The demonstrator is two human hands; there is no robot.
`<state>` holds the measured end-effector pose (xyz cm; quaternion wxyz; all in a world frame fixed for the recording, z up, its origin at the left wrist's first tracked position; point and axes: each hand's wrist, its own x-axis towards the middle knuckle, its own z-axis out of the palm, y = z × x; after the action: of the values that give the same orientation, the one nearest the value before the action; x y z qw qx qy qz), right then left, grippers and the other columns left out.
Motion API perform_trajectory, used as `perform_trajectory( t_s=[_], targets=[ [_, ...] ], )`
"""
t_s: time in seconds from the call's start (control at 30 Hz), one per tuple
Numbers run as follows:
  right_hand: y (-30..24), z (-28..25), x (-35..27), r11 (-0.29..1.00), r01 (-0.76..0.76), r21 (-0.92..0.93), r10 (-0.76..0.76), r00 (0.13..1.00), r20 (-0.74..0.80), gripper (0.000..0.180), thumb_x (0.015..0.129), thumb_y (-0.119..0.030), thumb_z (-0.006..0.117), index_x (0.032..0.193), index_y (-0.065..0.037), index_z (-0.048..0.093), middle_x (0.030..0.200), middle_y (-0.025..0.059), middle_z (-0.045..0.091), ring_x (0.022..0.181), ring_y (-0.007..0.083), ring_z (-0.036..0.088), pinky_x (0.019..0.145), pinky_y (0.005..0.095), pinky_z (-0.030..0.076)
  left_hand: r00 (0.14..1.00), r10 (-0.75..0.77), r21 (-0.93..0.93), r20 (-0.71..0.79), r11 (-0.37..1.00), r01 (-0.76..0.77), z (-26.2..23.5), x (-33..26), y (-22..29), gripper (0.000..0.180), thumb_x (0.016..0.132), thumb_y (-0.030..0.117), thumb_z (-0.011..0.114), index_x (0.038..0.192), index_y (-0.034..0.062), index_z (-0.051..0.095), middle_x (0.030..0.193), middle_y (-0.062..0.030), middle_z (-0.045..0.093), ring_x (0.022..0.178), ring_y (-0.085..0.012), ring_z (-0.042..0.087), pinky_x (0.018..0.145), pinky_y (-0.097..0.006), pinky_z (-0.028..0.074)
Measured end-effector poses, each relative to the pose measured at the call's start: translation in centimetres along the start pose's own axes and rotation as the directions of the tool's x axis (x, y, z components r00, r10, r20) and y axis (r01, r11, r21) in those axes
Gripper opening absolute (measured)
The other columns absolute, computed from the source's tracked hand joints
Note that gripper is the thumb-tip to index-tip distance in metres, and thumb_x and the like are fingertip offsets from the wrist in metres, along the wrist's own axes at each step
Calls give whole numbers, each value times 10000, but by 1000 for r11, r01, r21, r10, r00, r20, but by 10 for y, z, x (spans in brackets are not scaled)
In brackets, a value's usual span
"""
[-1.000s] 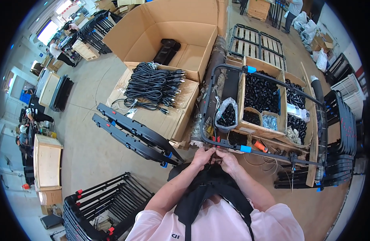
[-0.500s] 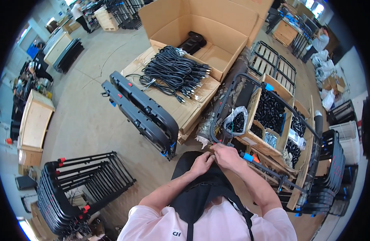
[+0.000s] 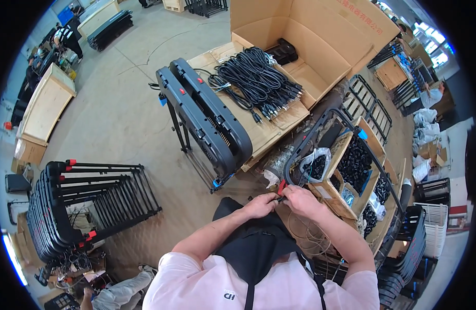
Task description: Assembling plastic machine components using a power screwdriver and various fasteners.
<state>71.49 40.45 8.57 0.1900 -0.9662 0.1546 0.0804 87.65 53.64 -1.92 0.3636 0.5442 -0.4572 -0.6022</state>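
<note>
My left hand [image 3: 261, 205] and my right hand [image 3: 302, 201] meet in front of my black apron [image 3: 258, 248]. Both are closed, with thumbs and fingertips pinched around a small dark piece [image 3: 281, 199] whose kind I cannot make out. Just beyond the fingertips is a red part [image 3: 282, 187] at the near corner of a black tubular frame [image 3: 288, 166]. That frame, with a blue clip [image 3: 362, 134] on its far bar, lies across the parts boxes to the right. My right hand and forearm hide its near side.
Ahead, two dark grey folded panels [image 3: 217, 124] stand beside bundled black cables [image 3: 258, 77] on cardboard. Behind them is an open carton [image 3: 315, 67]. Wooden bins [image 3: 369, 194] hold small black parts. Stacked black frames [image 3: 88, 206] stand left; a person's leg [image 3: 124, 287] shows at lower left.
The view has turned left, so the carton, cables and panels sit farther right. A person's leg has come in at lower left. My hands stay together, and the frame's near bar is now mostly hidden.
</note>
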Motion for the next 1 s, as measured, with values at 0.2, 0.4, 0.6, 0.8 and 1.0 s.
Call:
perform_trajectory(
  t_s=[0.2,0.4,0.6,0.8,1.0],
  targets=[
    [7,-4,-4,981,-64,181,79,994,-78,160,876,-104,709,1003,-31,646,956,145,661,918,348,682,793,441,547,992,-87,-98,90,991,95,-17,0,15,219,1023,200,569,1124,22,647,862,-68,650,802,-171,632,765,-359,527],
    [5,4,-2,939,14,345,61,977,-205,186,854,-70,749,1019,-35,671,908,127,654,822,301,692,727,400,560,998,-50,-111,46,992,55,-22,5,12,259,1023,256,593,1109,33,692,849,-17,621,787,-124,564,729,-321,497],
    [4,7,2,953,127,274,-42,954,-297,174,832,-40,739,996,-27,684,930,125,668,893,312,679,798,405,560,985,-155,-180,82,969,167,-23,7,8,253,1047,268,589,1106,50,703,870,24,605,743,-84,537,663,-270,481],
    [5,7,4,958,186,219,-116,947,-299,156,824,-34,728,980,-27,727,960,116,681,930,296,672,833,385,558,981,-176,-180,78,966,187,-23,8,14,256,1039,262,585,1101,42,701,880,10,614,740,-93,546,660,-275,484],
    [3,3,9,969,182,165,-143,964,-223,118,853,-57,689,965,-23,697,946,122,638,938,313,654,835,398,549,983,-173,-217,53,959,181,-22,4,23,234,1020,239,592,1041,30,694,848,6,603,722,-91,536,625,-282,462]
  ],
)
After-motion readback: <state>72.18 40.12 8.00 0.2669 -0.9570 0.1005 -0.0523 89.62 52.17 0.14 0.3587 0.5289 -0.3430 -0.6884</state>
